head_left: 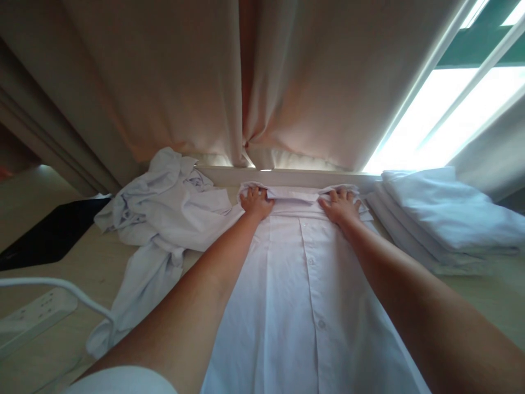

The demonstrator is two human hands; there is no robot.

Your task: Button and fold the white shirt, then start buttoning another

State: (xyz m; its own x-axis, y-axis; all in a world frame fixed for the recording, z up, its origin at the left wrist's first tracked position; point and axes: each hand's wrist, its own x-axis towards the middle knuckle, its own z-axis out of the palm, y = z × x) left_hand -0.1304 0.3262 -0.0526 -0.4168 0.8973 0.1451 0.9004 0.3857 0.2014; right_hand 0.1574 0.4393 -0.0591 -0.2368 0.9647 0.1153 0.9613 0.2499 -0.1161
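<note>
Faces long, beige, pleated fabric curtains (pixel 172 87), split by a narrow dark gap near the centre. Bends over a pale, smooth, flat surface (pixel 94 262). Has a long, white, button-front cloth shirt (pixel 283 284) laid out straight ahead in the middle, running out of view at the bottom, its far end turned over in a flat, layered band. Reaches along it with two bare forearms (pixel 197 290). Has a bright, slanting, green-framed window (pixel 435 120) at upper right. Has a crumpled white cloth heap (pixel 164 202) just left of the shirt, trailing toward the near side, and a layered, folded white fabric stack (pixel 443 208) just right. Shows a black, flat, thin object (pixel 57 230) near the heap, too dark to identify. Has a white, oblong plastic power strip (pixel 36 323) at lower left, below a smooth, arching white cable (pixel 65 283). Lays the left hand (pixel 257 204) on the band's left end and the right hand (pixel 341 207) on its right, both open, fingers spread over the cloth from above. Shows small, round, pale buttons (pixel 321 324) down the shirt's front, between the forearms
</note>
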